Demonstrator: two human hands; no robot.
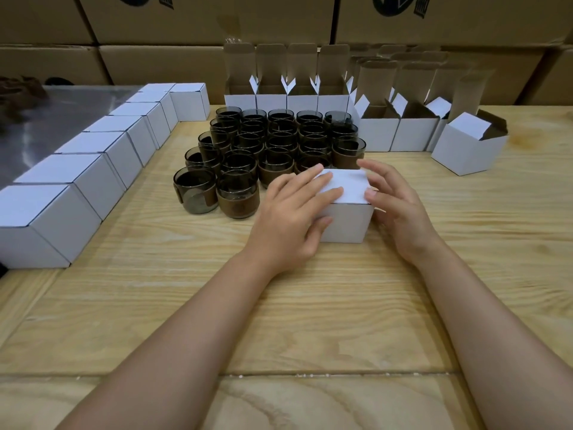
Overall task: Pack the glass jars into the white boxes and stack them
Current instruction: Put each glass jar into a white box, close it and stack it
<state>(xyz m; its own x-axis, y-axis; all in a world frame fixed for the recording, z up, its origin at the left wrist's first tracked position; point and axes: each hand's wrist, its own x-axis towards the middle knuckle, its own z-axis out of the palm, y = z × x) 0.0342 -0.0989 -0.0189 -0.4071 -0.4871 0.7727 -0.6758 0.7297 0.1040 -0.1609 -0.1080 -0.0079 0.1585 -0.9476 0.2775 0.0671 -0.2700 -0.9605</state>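
Wood table (310, 305), cartons (192, 26) behind. Closed box (347, 223) sits just before jars (279, 141). Left hand (288, 221) flat on lid, fingers straight. Right hand (400, 209) spread, fingertips at lid edge, gripping nothing. Seat flap fully, then grip both sides, move to row (93, 172).

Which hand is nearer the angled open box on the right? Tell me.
Right. The right hand touches the closed box's right edge, nearest the open box; the left hand rests on that closed box's left side, farther away.
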